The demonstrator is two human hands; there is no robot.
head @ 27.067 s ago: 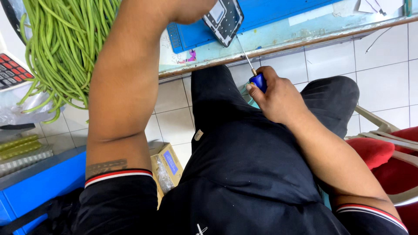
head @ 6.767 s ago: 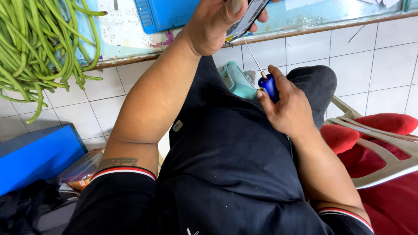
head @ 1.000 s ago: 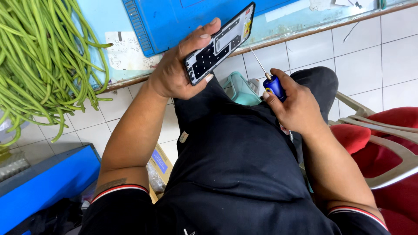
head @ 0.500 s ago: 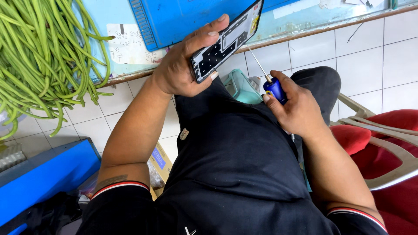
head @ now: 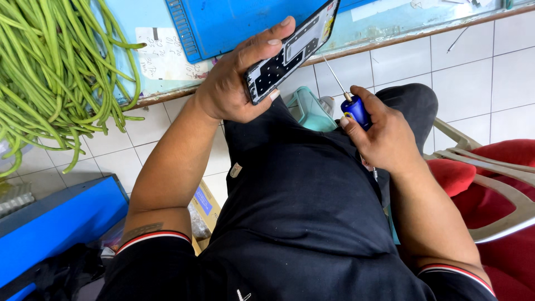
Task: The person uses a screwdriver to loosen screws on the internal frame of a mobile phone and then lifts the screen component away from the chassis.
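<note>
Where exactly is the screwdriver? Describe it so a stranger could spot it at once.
Start at the long blue workbench edge along the top, then drop to the person's lap. There the right hand grips the screwdriver. Its stubby blue handle and thin bare metal shaft, pointing up toward the opened phone in the left hand, set it apart.

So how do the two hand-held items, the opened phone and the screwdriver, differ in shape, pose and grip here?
The opened phone is a flat black slab with its inner side showing; the screwdriver is a slim metal shaft on a stubby blue handle. The phone is raised and tilted in the left hand; the screwdriver sits lower, over the lap, in the right hand, tip pointing up. Both are gripped firmly.
</note>
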